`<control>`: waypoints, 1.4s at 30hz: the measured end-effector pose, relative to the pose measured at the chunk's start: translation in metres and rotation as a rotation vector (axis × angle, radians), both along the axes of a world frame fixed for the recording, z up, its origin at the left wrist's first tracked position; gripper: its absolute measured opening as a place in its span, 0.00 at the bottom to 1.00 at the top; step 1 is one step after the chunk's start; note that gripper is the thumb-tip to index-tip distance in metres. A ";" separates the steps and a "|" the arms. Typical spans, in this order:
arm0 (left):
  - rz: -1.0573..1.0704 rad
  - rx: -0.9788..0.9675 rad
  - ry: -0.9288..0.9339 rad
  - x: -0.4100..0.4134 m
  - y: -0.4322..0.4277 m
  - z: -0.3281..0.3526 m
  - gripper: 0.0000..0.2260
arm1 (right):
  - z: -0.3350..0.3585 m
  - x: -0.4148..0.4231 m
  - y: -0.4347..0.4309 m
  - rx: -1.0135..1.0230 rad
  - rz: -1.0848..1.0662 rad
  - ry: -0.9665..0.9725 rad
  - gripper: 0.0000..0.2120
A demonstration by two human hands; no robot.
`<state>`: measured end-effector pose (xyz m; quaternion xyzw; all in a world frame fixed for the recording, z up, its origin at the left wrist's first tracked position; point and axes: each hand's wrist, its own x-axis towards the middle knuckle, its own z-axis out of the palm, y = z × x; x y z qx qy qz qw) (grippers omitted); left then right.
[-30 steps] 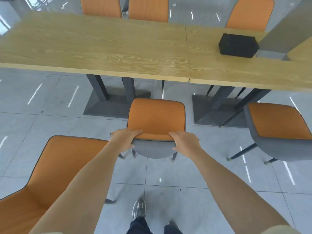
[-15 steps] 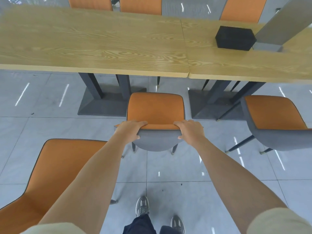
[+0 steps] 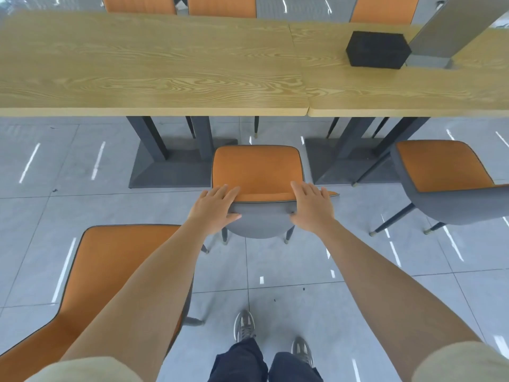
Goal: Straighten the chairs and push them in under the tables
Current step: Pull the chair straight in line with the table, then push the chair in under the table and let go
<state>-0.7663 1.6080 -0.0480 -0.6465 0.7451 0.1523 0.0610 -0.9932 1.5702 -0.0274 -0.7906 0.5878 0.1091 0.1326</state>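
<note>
An orange chair (image 3: 257, 169) with a grey back shell stands in front of me, facing the long wooden table (image 3: 154, 67). Its seat lies just short of the table's near edge, between the two dark table bases. My left hand (image 3: 213, 208) grips the left end of the backrest top, fingers stretched over the orange front and thumb on the grey back. My right hand (image 3: 311, 206) holds the right end the same way. Both arms are nearly straight.
A second orange chair (image 3: 115, 271) stands angled at my lower left, partly under my left arm. A third chair (image 3: 440, 166) sits to the right, turned askew. A black box (image 3: 377, 49) and a grey pillar (image 3: 451, 26) are on the right table. More chairs (image 3: 221, 5) line the far side.
The chair has slid forward toward the table with both hands on its backrest. I have stepped after it, and my fingers now lie flatter over the top edge.
</note>
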 end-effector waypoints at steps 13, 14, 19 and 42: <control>0.097 -0.095 -0.145 0.079 0.093 0.033 0.28 | 0.031 0.089 0.092 -0.020 0.070 -0.060 0.36; 0.114 -0.093 -0.158 0.087 0.103 0.035 0.28 | 0.035 0.094 0.102 -0.030 0.070 -0.069 0.36; 0.187 -0.079 -0.196 0.120 0.181 0.045 0.28 | 0.047 0.124 0.175 -0.080 0.089 -0.119 0.38; 0.121 0.190 -0.046 0.314 0.457 0.045 0.25 | 0.009 0.330 0.454 0.241 0.272 -0.156 0.44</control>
